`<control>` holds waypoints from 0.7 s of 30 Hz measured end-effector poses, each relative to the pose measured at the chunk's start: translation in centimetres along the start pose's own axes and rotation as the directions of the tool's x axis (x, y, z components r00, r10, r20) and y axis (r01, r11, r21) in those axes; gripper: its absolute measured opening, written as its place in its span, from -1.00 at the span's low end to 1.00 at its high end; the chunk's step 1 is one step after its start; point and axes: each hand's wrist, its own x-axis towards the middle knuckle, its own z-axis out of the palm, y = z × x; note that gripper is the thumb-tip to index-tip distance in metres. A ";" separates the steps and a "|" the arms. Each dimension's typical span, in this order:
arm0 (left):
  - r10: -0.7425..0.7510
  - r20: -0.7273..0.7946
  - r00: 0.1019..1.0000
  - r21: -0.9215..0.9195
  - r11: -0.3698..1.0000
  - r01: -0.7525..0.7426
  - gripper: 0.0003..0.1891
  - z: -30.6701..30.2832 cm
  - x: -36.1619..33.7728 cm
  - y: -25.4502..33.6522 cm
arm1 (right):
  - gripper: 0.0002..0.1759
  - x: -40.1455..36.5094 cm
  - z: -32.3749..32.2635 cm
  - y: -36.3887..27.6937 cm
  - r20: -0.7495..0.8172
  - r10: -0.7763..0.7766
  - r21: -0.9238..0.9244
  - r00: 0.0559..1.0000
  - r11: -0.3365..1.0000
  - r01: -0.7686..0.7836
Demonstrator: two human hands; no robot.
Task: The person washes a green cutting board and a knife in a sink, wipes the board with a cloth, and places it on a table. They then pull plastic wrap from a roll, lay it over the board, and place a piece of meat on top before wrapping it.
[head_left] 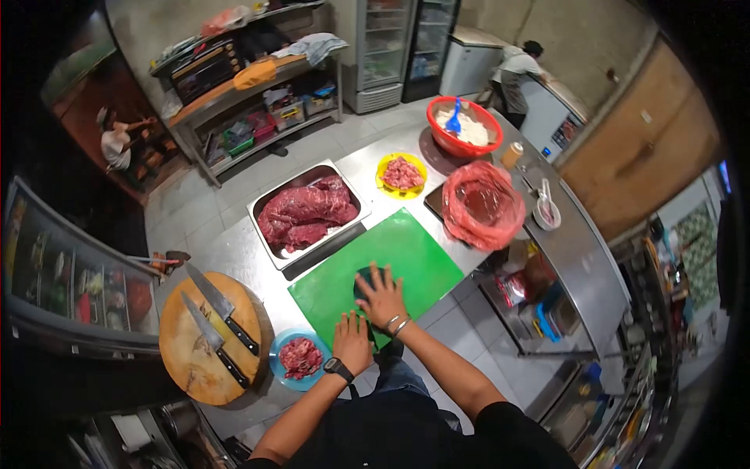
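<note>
"So, what are your fingers doing?"

"My right hand (381, 297) is pressing, fingers spread and released, over a dark patch (366, 274) near the middle of the green board (426, 246). My left hand (353, 344) is lying beside it at the board's near edge, fingers straight and loosely together."

"And what is that dark patch?"

"I'm not able to tell: my palm and fingers are covering most of it, so only a rim is showing. A second dark strip between my hands is just as unclear."

"Where is the board sitting?"

"By the near edge of the table (363, 166). My left wrist is hiding part of its near left corner."

"What's around it?"

"Beyond its far edge, a steel tray (328, 245) is holding big pieces of red meat (308, 211), whose far sides I'm not seeing. Past the far right corner, a yellow plate (383, 184) is bearing chopped meat. Off the right edge, a red plastic bag (500, 227) is gaping, its contents hard to make out. At the table's left end, two knives (226, 310) are lying on a round wooden block (181, 352)."

"Anyone else?"

"Near the freezers, a person (512, 82) is leaning over, both hands too small to read."
</note>
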 end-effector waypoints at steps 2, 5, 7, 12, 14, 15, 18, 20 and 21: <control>-0.241 0.008 0.970 -0.008 0.970 0.242 -0.23 2.7 2.4 0.3 | -0.33 0.2 1.8 1.1 0.061 -0.299 -0.076 0.952 0.950 0.303; -0.359 0.116 0.926 -0.016 0.932 0.363 -0.14 5.5 3.2 0.0 | -0.41 1.1 2.6 3.0 0.049 -0.413 0.116 0.909 0.907 0.406; -0.376 0.154 0.914 -0.043 0.921 0.386 -0.09 6.3 3.0 -0.5 | -0.43 3.8 2.6 5.5 0.015 -0.512 0.109 0.859 0.855 0.508; -0.393 0.162 0.905 -0.072 0.910 0.408 -0.08 6.8 2.7 -0.7 | -0.44 15.4 0.4 16.0 -0.174 -0.294 0.066 0.940 0.949 0.309; -0.377 0.177 0.909 -0.054 0.919 0.391 -0.06 6.8 2.7 -0.8 | -0.44 19.3 1.6 19.5 -0.306 -0.096 0.047 0.947 0.992 0.116; -0.401 0.172 0.900 -0.056 0.908 0.415 -0.06 6.9 2.7 -0.8 | -0.45 19.4 1.3 18.6 -0.277 -0.064 0.040 0.959 0.996 0.078; -0.403 0.113 0.908 -0.181 0.891 0.417 -0.09 7.2 2.1 -1.0 | -0.46 18.1 2.4 13.6 -0.279 -0.106 0.040 0.954 0.992 0.122; -0.376 0.084 0.923 -0.202 0.900 0.386 -0.13 7.3 2.2 -0.9 | -0.47 15.9 4.0 8.5 -0.195 -0.230 0.109 0.954 0.961 0.254; -0.377 0.054 0.925 -0.202 0.903 0.380 -0.15 7.6 2.2 -0.8 | -0.48 14.7 4.8 5.9 -0.207 -0.316 0.094 0.926 0.935 0.341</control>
